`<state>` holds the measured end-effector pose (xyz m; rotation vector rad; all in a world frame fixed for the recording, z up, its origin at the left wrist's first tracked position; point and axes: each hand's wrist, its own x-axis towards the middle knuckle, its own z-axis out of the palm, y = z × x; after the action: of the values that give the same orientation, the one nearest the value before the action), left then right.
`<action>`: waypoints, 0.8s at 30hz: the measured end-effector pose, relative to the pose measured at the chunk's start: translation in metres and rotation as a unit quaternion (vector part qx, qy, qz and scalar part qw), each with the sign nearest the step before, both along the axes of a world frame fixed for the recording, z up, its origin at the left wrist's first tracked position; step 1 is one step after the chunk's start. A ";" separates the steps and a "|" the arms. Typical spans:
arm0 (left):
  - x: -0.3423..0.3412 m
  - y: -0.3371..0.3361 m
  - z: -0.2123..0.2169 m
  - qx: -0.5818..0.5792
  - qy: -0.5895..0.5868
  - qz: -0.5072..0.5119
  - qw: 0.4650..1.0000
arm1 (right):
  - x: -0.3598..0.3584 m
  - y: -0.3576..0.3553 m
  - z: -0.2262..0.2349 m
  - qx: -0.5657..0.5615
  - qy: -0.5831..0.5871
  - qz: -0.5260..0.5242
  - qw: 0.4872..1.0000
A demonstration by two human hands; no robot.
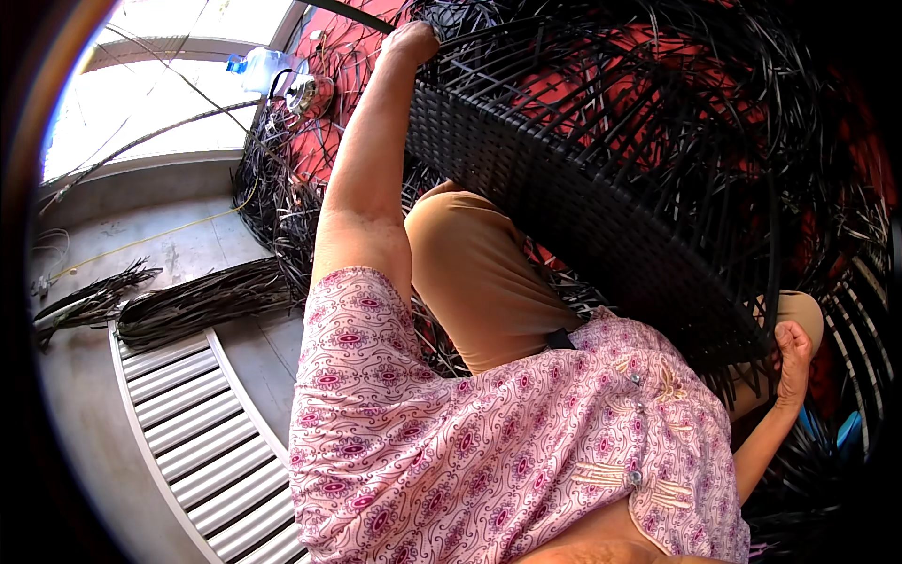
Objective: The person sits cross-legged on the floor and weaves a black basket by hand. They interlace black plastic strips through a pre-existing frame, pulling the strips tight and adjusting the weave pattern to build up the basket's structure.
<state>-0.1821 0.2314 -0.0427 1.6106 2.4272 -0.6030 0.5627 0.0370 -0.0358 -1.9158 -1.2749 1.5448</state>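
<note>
A long black woven panel point(554, 179) of flat plastic strips slants over my lap, from the upper middle down to the right. Many loose strip ends point(601, 113) fan out from its far side. At the panel's upper left end, my stretched-out left hand point(411, 42) is closed in a fist around a flat black strip point(352, 11). My right hand point(794, 357) is at the panel's lower right end, its fingers curled together by the edge. What those fingers hold is too small or hidden to make out.
Heaps of black strips point(268, 179) lie on a red floor covering. Beyond stand a metal kettle point(308, 94) and a clear plastic water bottle point(258, 70). At left, a bundle of dark strips point(207, 301) rests across the end of a white slatted rack point(193, 428).
</note>
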 end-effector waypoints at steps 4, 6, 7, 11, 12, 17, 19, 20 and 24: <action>-0.053 0.008 -0.037 -0.031 0.017 -0.115 0.993 | -0.001 0.002 0.002 0.001 -0.001 0.007 1.000; -0.085 0.014 -0.055 -0.021 0.016 -0.197 0.980 | -0.001 0.003 0.002 0.001 0.003 0.009 1.000; -0.078 0.019 -0.050 -0.038 0.008 -0.211 0.977 | -0.001 0.002 0.002 0.000 0.001 0.007 1.000; -0.061 0.023 -0.029 -0.092 0.012 -0.205 0.974 | 0.002 0.001 0.000 0.003 -0.003 0.016 1.000; -0.061 0.023 -0.027 -0.111 0.013 -0.200 0.973 | 0.002 0.002 0.001 0.003 -0.001 0.019 1.000; -0.056 0.015 -0.022 -0.053 -0.007 -0.253 0.966 | 0.001 0.001 0.007 0.003 -0.013 0.028 1.000; -0.072 0.014 -0.023 -0.076 0.052 -0.355 0.930 | 0.000 0.001 0.011 -0.001 -0.030 0.026 0.999; -0.094 0.014 -0.023 -0.118 0.116 -0.443 0.881 | -0.001 0.002 0.012 -0.003 -0.035 0.029 0.999; -0.149 -0.003 -0.017 0.009 -0.109 -0.240 0.965 | 0.005 0.001 0.016 -0.022 -0.048 0.045 0.998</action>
<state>-0.3308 0.2285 -0.0599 2.1629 1.8972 -0.4365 0.5674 0.0375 -0.0195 -2.0074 -1.3950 1.5541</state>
